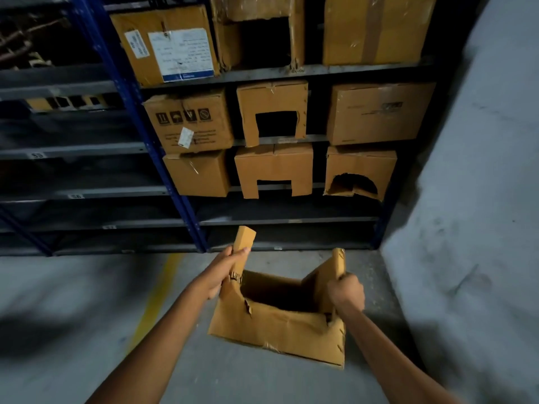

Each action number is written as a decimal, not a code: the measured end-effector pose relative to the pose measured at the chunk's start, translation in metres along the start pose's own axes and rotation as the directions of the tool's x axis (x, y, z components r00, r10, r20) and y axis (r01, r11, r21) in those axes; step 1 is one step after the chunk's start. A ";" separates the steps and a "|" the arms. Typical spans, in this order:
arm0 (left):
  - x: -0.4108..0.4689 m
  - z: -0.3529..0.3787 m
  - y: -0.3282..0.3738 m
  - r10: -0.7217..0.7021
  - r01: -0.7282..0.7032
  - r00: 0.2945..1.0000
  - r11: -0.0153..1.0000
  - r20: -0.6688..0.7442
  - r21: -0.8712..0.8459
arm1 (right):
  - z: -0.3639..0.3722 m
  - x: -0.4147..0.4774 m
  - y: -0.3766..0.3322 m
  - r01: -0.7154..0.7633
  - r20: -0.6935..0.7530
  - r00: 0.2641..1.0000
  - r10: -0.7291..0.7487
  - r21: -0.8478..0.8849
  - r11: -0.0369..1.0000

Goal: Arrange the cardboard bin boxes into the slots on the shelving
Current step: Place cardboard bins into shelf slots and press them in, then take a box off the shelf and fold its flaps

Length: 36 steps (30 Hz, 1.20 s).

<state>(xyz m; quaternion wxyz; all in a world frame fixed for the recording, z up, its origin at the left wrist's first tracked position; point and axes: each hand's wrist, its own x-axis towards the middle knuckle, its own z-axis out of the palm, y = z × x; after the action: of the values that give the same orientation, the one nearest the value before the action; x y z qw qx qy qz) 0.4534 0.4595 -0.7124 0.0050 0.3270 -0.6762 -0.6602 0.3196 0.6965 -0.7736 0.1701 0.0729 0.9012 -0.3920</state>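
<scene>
Dim concrete floor (73,301) runs up to the foot of blue-framed shelving (128,91), and just in front of its right-hand bay a cardboard bin box (277,330) hangs tilted, apparently lifted clear of the floor. Its near wall is torn into a ragged cut-out and its top is open. The left hand (227,271) has its grip pinched round the upright left flap (245,237), thumb across the card; the right hand (347,293) has its grip curled tight round the edge of the right flap (335,263). This looks like the carrying step, with the box not yet in a slot. Three levels above already hold shelved boxes (274,167), while the bare shelf (291,220) beneath them stands free, so the next move probably calls for lowering and sliding the box in there, cut-out facing out like its neighbours, without tearing the weak flaps. One box (189,121) carries four handling pictograms with unreadable print below; a white label (180,53) higher up is too blurred to read. Small tags (75,196) on the left bay's shelf edges seem to read S5 and S6.
</scene>
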 end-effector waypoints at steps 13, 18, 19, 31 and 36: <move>-0.003 0.017 0.007 0.467 0.027 0.711 0.730 -0.527 0.683 | -0.043 -0.034 -0.035 0.271 -0.185 0.945 -0.271 -0.029 0.962; -0.035 0.009 0.048 0.693 -0.180 0.541 0.649 -0.477 0.739 | -0.072 -0.066 -0.065 0.378 -0.303 0.890 -0.340 0.077 0.922; -0.044 0.007 0.058 0.712 -0.219 0.513 0.649 -0.480 0.729 | -0.079 -0.074 -0.074 0.402 -0.330 0.876 -0.351 0.098 0.911; -0.144 -0.072 0.199 0.697 -0.579 0.496 0.710 -0.518 0.400 | -0.153 -0.198 -0.204 0.659 -0.606 0.651 -0.458 0.151 0.737; -0.179 -0.092 0.233 0.828 -0.620 0.284 0.543 -0.484 0.566 | -0.186 -0.239 -0.235 0.762 -0.708 0.513 -0.486 0.115 0.637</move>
<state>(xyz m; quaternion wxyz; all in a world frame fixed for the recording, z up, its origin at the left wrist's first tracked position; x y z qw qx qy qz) 0.5325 0.4381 -0.4156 0.5224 0.2028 -0.7711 -0.3022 0.4332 0.6728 -0.4079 -0.3111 -0.1076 0.7600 -0.5603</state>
